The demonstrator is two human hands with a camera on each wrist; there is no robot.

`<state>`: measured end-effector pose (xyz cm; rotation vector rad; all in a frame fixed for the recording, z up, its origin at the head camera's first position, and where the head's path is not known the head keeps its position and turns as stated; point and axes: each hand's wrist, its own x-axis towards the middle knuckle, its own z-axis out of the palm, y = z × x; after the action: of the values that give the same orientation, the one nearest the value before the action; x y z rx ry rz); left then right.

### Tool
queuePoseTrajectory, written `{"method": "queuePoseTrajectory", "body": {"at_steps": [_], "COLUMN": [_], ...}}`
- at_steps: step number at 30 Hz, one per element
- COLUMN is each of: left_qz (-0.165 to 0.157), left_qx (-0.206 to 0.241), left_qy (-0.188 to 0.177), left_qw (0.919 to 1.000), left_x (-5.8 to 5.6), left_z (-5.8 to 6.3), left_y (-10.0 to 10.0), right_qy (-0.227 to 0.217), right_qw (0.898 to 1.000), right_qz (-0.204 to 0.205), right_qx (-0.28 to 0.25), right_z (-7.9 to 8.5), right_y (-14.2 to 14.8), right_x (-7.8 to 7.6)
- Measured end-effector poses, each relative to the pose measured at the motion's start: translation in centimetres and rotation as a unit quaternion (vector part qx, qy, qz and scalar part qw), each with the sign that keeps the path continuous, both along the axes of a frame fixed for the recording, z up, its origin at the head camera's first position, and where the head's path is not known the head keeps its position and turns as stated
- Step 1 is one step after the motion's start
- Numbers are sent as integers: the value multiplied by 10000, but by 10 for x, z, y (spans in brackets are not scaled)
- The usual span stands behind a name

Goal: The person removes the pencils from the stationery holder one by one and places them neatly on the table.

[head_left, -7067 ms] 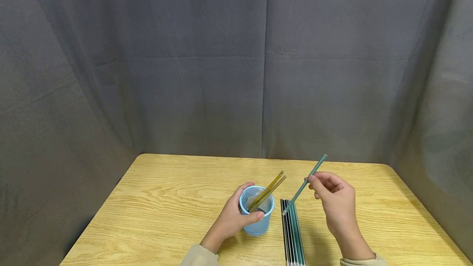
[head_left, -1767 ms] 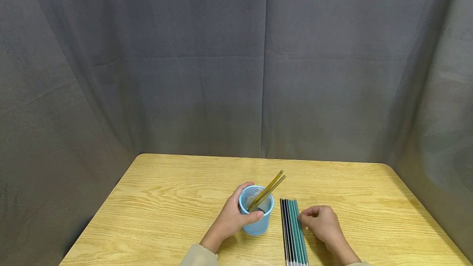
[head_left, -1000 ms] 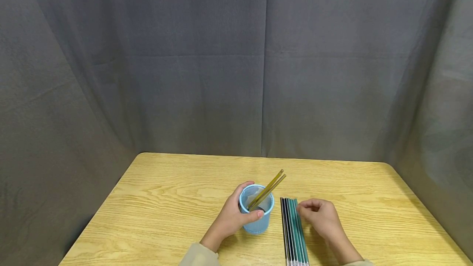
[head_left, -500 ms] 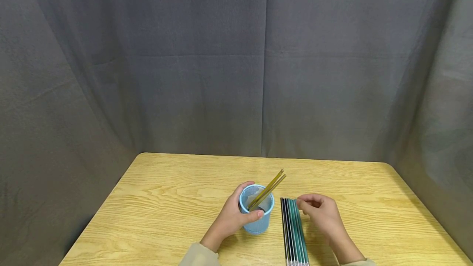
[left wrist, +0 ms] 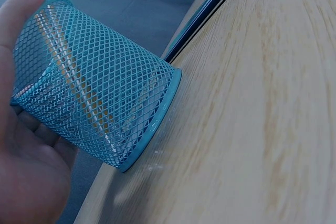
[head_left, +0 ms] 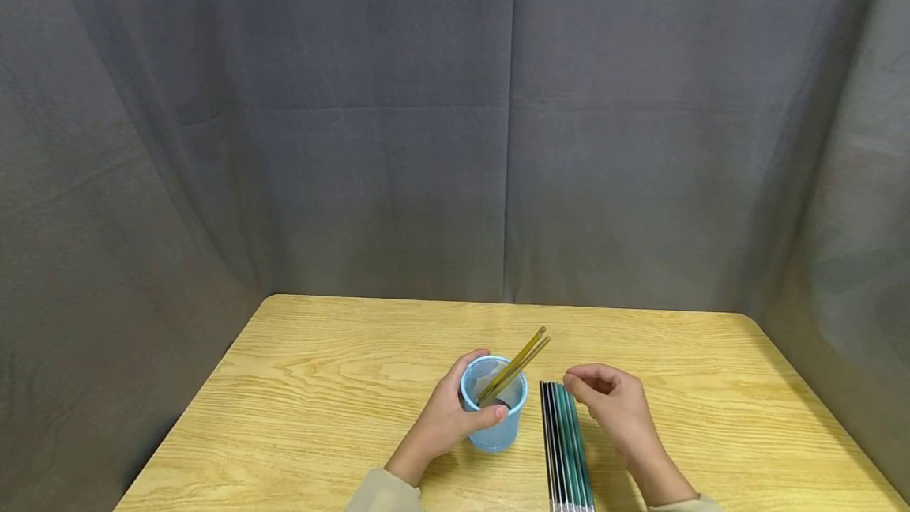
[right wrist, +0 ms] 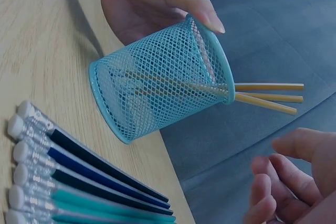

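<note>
My left hand point(head_left: 444, 416) grips a light-blue mesh pencil cup point(head_left: 494, 437), thumb over its near rim and fingers round the far side. The cup stands on the table. Three yellow-brown pencils point(right wrist: 270, 86) lean out of it, as the right wrist view shows. To its right lies a row of pencils point(head_left: 565, 449), dark ones on the left and teal on the right, with white erasers point(right wrist: 21, 150) at the near end. Over the far end of the row hovers my right hand point(head_left: 620, 409), fingers loosely bent; the right wrist view shows nothing between thumb and fingers.
The wooden table point(head_left: 341, 354) has rounded back corners. A grey curtain point(head_left: 384, 141) hangs behind it and along both sides.
Earlier the right hand held a teal pencil in the air; that pencil now lies in the row. The right hand then slid towards the row's far end. Left hand and cup stayed put.
</note>
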<state>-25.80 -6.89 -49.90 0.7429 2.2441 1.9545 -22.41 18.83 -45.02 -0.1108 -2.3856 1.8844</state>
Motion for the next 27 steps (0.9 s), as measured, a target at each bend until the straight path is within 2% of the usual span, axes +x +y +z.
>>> {"method": "queuePoseTrajectory", "body": {"at_steps": [27], "left_qz": [15], "left_qx": [-10], "left_qy": [-22], "left_qw": [10000], "left_x": [-1], "left_z": [-1], "left_y": [0], "right_qy": [373], "right_qw": [9992], "right_qz": [38], "right_qx": [-142], "right_z": [-1], "right_y": [-20], "right_x": [-5]}}
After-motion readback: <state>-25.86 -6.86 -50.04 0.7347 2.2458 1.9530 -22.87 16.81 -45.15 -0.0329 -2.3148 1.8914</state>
